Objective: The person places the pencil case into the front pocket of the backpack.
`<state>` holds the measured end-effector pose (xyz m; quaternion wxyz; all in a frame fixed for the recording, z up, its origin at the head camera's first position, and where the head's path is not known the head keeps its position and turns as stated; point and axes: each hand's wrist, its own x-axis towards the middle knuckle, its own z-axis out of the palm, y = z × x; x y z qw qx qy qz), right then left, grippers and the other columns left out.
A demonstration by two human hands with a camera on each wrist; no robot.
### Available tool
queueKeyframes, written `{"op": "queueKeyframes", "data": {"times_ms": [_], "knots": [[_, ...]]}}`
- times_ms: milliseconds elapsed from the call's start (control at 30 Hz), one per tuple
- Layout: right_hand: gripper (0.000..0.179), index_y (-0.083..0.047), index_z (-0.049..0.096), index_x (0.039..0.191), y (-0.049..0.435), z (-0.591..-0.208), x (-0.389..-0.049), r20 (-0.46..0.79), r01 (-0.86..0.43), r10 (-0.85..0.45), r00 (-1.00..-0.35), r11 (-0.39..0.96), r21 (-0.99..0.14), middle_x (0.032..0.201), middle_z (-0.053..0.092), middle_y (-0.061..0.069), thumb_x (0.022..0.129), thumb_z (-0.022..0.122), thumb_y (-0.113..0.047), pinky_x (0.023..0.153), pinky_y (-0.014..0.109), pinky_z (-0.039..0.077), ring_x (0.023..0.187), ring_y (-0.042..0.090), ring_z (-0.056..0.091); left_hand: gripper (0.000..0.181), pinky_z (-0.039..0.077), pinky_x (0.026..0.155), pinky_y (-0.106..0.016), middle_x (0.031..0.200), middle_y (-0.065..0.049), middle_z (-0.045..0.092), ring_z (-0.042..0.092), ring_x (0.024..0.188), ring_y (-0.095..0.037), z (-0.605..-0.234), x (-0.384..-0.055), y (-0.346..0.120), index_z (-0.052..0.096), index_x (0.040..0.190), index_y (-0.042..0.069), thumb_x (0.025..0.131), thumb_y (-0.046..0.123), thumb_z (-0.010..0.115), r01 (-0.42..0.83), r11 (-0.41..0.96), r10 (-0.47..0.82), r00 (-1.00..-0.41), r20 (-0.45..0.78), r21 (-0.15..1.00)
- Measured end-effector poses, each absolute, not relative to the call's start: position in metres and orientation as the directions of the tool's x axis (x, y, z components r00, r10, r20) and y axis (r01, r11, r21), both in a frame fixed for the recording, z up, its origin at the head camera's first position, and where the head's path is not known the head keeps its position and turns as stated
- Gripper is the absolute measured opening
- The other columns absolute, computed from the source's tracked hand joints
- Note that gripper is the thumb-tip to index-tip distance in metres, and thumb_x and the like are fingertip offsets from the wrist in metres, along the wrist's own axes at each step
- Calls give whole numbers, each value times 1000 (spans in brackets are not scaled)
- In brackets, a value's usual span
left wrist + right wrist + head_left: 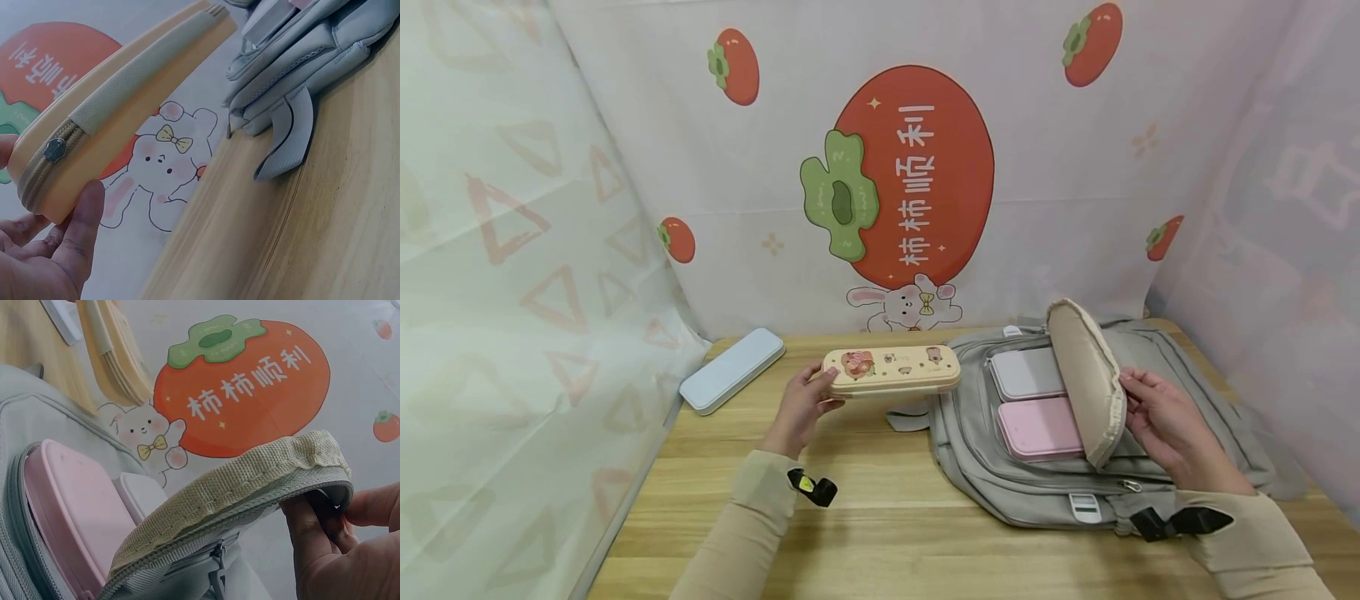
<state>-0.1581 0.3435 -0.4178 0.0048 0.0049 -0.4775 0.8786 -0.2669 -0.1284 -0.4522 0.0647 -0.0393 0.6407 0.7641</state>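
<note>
A cream zippered pencil case point(895, 371) with small printed pictures is held up over the table by my left hand point(805, 406), which pinches its left end between thumb and fingers. Its zip pull point(55, 150) shows in the left wrist view. My right hand point(1165, 417) pinches the edge of the front-pocket flap point(1086, 383) of a grey backpack point(985, 487) and lifts it. Inside the opened pocket lie a pink case point(1041, 427) and a white case point(1028, 373), side by side. The flap covers their right ends.
A light blue case point(732, 371) lies at the back left of the wooden table point(880, 533). A grey strap point(910, 417) sticks out from the backpack's left side. Behind stands a white backdrop point(760, 167) printed with persimmons and a rabbit.
</note>
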Motion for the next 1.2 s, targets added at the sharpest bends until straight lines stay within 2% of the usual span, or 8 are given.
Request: {"op": "queueKeyframes", "data": {"times_ms": [167, 367, 733, 1200], "knots": [[22, -6, 63, 98, 343, -419, -157, 0, -8, 15, -1000, -538, -843, 92, 65, 3, 110, 45, -5, 71, 23, 54, 83, 11, 64, 47, 58, 75, -31, 131, -25, 56, 66, 90, -17, -454, -263, -118, 45, 145, -6, 106, 15, 59, -163, -141, 80, -985, -153, 976], [22, -8, 63, 98, 342, -421, -155, -21, 7, 21, -1000, -525, -851, 92, 64, 2, 110, 45, -6, 71, 23, 54, 83, 11, 63, 47, 57, 74, -31, 134, -26, 55, 65, 90, -17, -454, -257, -105, 46, 149, -3, 106, 13, 58, -178, -122, 111, -980, -165, 976], [22, -7, 63, 99, 344, -420, -157, 8, -10, 5, -1000, -544, -839, 93, 65, 3, 110, 44, -5, 71, 23, 54, 84, 11, 64, 44, 58, 75, -33, 126, -22, 60, 65, 89, -18, -455, -253, -85, 50, 145, -3, 105, 12, 59, -158, -149, 186, -974, -129, 976], [21, -7, 62, 100, 345, -421, -157, -4, -5, 15, -1000, -518, -855, 94, 65, 2, 110, 44, -6, 72, 24, 55, 85, 11, 64, 48, 59, 83, -38, 123, -23, 62, 66, 92, -19, -461, -247, -64, 47, 146, -4, 105, 14, 61, -189, -82, 249, -955, -163, 979]]}}
